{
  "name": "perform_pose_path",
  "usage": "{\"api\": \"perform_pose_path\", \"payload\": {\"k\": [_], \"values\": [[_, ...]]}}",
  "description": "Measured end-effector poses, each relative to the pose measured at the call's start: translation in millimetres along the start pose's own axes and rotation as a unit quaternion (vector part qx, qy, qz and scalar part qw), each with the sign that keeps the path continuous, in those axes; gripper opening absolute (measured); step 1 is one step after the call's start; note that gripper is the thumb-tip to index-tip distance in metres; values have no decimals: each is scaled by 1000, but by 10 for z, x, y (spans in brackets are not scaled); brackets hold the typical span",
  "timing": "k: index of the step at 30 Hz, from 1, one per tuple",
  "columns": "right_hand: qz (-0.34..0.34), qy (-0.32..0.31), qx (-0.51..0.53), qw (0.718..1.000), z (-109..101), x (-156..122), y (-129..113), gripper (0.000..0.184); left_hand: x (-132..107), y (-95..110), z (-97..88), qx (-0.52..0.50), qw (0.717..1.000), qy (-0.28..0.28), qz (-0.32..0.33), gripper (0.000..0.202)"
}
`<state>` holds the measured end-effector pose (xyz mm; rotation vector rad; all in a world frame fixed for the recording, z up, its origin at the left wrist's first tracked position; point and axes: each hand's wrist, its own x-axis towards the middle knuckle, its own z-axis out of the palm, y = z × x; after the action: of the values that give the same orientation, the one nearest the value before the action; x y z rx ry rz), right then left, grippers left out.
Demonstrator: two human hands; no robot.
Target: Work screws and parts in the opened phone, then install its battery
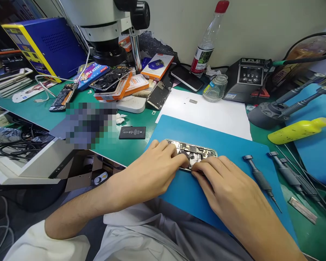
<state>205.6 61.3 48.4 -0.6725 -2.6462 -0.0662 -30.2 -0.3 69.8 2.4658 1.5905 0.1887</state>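
An opened smartphone (pixel 191 149) lies on the blue mat (pixel 176 127), its inner boards and a white patch showing. My left hand (pixel 160 163) is closed over the phone's left end, with one bent finger reaching into the housing. At the near right edge, my right hand (pixel 225 177) grips the phone with its thumb and fingers close together. My fingers hide both ends of the phone and any tiny part between them. A black phone battery (pixel 132 132) rests on the green bench left of the mat.
Several screwdrivers (pixel 260 177) lie on the right. A yellow squeeze bottle (pixel 299 131) is beyond them. White paper (pixel 220 108), a glass jar (pixel 216 88) and a soldering station (pixel 244 79) stand behind. A microscope (pixel 105 29) overhangs boxes and phone parts at back left.
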Motion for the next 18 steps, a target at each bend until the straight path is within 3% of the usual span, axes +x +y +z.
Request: {"api": "perform_pose_path", "payload": {"k": [5,9,13,18], "values": [[15,-26,20,999,-62,-7,40,16,-2,-55,21,-27,1000,1,4,19],[91,15,51,994,-122,-162,47,17,-48,-99,110,-94,995,14,-18,18],[156,39,40,986,-83,-309,-16,22,-127,-122,230,-108,991,76,-21,19],[157,19,12,987,29,-318,-148,27,-182,-115,302,-79,987,135,-26,18]]}}
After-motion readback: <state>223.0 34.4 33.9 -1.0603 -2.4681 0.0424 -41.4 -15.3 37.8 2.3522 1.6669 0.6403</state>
